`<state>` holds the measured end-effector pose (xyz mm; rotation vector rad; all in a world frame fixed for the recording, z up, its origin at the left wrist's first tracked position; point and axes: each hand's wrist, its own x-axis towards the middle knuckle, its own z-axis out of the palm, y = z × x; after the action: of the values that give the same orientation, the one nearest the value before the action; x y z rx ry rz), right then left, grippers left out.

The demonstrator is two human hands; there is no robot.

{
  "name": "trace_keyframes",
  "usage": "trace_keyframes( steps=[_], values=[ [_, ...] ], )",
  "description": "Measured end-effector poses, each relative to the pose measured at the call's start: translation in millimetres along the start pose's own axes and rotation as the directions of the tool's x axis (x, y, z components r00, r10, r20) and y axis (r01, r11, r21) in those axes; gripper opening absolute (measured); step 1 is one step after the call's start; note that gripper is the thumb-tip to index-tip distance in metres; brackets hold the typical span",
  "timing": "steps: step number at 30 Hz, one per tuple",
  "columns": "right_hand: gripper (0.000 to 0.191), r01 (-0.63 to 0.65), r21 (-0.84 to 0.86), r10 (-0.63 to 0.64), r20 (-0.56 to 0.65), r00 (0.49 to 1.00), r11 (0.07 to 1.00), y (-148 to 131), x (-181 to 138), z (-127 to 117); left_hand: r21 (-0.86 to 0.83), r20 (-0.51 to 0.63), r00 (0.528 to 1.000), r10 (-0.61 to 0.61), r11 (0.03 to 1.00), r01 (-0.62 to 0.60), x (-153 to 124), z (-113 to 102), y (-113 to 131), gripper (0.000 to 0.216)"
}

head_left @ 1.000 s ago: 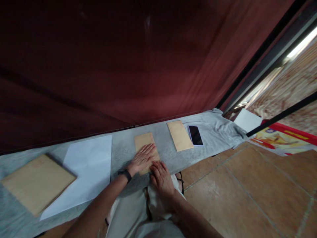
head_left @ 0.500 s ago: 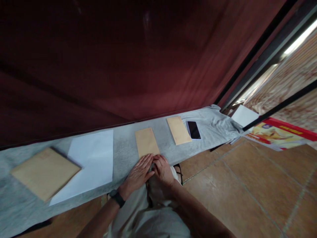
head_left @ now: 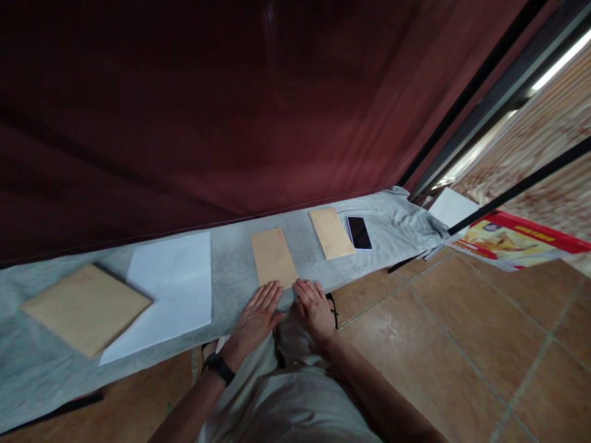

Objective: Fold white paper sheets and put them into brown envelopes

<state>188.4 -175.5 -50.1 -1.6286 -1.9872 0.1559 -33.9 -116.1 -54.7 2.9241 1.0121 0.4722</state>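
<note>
A tan paper envelope [head_left: 274, 255] lies flat on the grey cloth of the narrow table, straight in front of me. My left hand [head_left: 258, 312] rests at its near left corner, fingers stretched out, a dark watch on the wrist. At the near right corner lies my right hand [head_left: 316, 307], palm down with its fingers extended and fingertips by the envelope's edge. Neither hand grasps anything. Further right lies a second tan envelope [head_left: 331, 232], and beside it a dark-screened phone [head_left: 359, 233].
On the left, a stack of tan envelopes [head_left: 87, 307] overlaps white paper sheets [head_left: 180, 295]. A dark red curtain [head_left: 258, 123] stands along the table's far edge. To the right are a black pole [head_left: 521, 184], a red and yellow printed box [head_left: 512, 240] and the tiled floor [head_left: 443, 344].
My hands have moved apart; the right has shifted rightward and its curled fingers have straightened out. The envelope stays in place on the cloth. The view has tilted slightly.
</note>
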Motion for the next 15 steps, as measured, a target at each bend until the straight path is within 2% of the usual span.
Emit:
trace_keyframes(
  steps=[4, 10, 13, 15],
  values=[
    [0.042, -0.105, 0.022, 0.106, -0.046, 0.993, 0.994, 1, 8, -2, -0.049, 0.035, 0.998, -0.048, 0.998, 0.050, 2, -2, 3, 0.061],
    [0.026, -0.312, 0.125, 0.325, -0.111, 0.939, 0.942, -1, 33, 13, -0.071, 0.018, 0.985, -0.173, 0.982, 0.174, 18, -6, 15, 0.047],
    [0.021, -0.368, 0.335, 0.419, -0.094, 0.903, 0.868, 1, 43, 16, -0.034, 0.014, 0.971, -0.239, 0.970, 0.240, 31, -8, 22, 0.040],
    [0.021, -0.385, 0.537, 0.486, -0.053, 0.872, 0.751, 1, 48, 16, 0.001, 0.018, 0.957, -0.289, 0.957, 0.289, 42, -10, 25, 0.036]
  ],
)
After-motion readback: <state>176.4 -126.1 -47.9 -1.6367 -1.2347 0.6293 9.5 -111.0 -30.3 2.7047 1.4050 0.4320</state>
